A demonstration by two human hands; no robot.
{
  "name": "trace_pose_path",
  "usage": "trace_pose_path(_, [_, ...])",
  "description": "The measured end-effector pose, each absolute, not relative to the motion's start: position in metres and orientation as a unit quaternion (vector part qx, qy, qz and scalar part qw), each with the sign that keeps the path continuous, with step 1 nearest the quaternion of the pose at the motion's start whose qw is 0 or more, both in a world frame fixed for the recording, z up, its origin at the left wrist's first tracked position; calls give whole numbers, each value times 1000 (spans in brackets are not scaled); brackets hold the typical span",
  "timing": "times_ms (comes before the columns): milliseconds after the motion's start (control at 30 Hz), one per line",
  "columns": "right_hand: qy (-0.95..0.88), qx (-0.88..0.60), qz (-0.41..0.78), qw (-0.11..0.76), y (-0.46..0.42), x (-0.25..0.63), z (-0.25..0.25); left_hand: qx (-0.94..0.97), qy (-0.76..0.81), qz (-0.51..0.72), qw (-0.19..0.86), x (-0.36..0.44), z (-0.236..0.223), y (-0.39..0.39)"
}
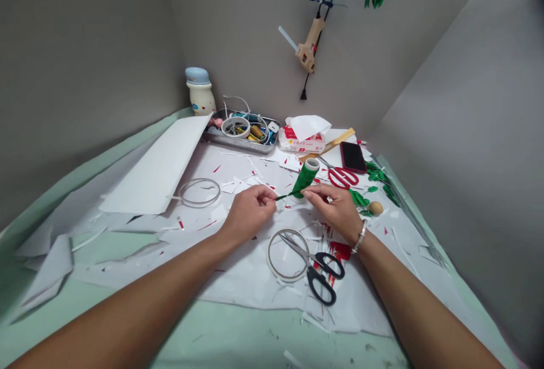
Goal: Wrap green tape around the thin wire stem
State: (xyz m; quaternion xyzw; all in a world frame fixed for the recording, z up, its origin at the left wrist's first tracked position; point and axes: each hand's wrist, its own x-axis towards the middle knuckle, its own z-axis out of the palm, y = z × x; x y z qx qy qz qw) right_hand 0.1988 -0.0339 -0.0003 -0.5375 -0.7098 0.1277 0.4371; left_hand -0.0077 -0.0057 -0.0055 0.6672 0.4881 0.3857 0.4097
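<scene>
Dark green strand (287,195), one in number, is stretching between the two hands that I am watching from afar, just in front of one green spool (304,179). I am seeing the left hand (251,211) pinching one end of it and the right hand (335,206) pinching the other; I am not able to tell whether the strand is touching the spool.

I am counting two pairs of scissors on the tabletop (204,332): black-handled scissors (313,257) are lying nearer me than the spool, their blades crossing one pale ring (268,257), while red-handled scissors (342,179) are resting to its right. Farther right of the spool, one phone (353,157) is lying, and one brown ball (375,208) is sitting beside green leaf pieces (359,198).

Behind the spool, one tissue pack (302,141) is standing close by one metal tray (242,143). Well to the spool's left, one pale coil (199,205) is lying next to one large white sheet (157,170). One glue gun (312,46) is hanging above and behind the spool.
</scene>
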Motion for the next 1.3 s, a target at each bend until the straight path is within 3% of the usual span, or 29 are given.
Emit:
trace_pose_path(433, [-755, -496, 77, 422, -33, 201, -1, 653, 498, 388, 418, -7, -7, -5])
trace_pose_path(633, [-823, -444, 53, 350, -46, 192, 9, 671, 497, 360, 417, -7, -9, -3])
trace_pose_path(1000, [-801, -452, 65, 387, -45, 192, 10, 814, 361, 289, 353, -7, -8, -11])
trace_pose_path(1200, [-736, -494, 144, 439, -35, 198, 1, 805, 276, 288, 440, -7, 3, -17])
trace_pose_path(1300, [-733, -514, 162, 415, -31, 198, -6, 747, 309, 331, 486, -7, 5, -16])
